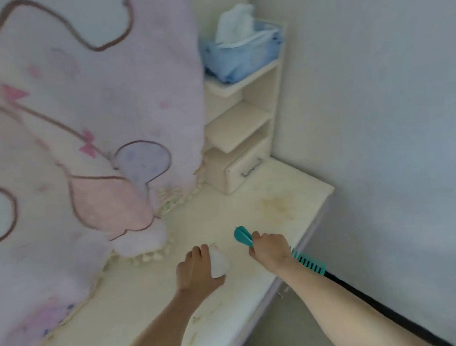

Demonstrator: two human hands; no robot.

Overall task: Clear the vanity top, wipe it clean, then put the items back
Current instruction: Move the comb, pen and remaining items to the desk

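Note:
The cream vanity top (274, 193) runs from the bottom left to a corner at the right wall. My left hand (196, 267) rests on it and grips a small white wad, a tissue or cloth (219, 262). My right hand (269, 249) is closed around the middle of a teal comb (242, 236); its handle end points up and left, and its dark-gapped teeth (309, 263) stick out behind my wrist over the vanity's front edge. A yellowish stain (277, 205) marks the top beyond my right hand.
A pink patterned blanket (74, 133) with a tasselled edge hangs over the left and lies on the vanity. A small cream shelf unit with a drawer (244, 168) stands in the far corner; a blue tissue pack (241, 49) sits on top. A grey wall (383, 98) bounds the right.

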